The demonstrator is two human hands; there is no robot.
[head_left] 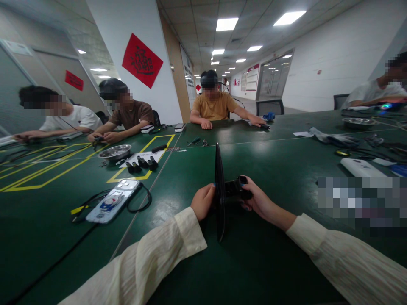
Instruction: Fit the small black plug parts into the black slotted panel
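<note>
A thin black panel (220,192) stands upright in front of me, seen nearly edge-on, so its faces are mostly hidden. From its right side juts a black bracket-like piece (233,188); its exact kind does not show. My left hand (204,201) grips the panel from the left, thumb on its near face and the other fingers largely out of sight. On the other side, my right hand (261,202) is closed around the outer end of the bracket-like piece. Both hands are just above the green table (178,178).
To the left lie a phone (113,202) with a black cable, several black cylindrical parts (143,164) and a metal bowl (115,152). A white device (362,167), cables and a plastic bag (332,137) are at the right. Several people sit around the table, one (216,106) opposite.
</note>
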